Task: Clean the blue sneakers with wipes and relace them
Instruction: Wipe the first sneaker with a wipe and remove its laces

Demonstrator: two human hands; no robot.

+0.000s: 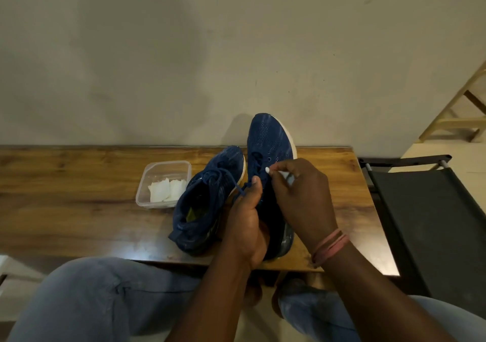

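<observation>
My left hand (246, 226) grips the right-hand blue sneaker (269, 141) around its heel and collar, thumb up along the tongue, holding it toe-up on the wooden table (79, 197). My right hand (299, 191) pinches the white lace tip (267, 169) at an eyelet on that sneaker (the other fingers are curled). The second blue sneaker (207, 199) lies just left of the held one, touching it, laces threaded. A clear plastic container (163, 184) with folded white wipes (167, 189) sits just left of the second sneaker.
</observation>
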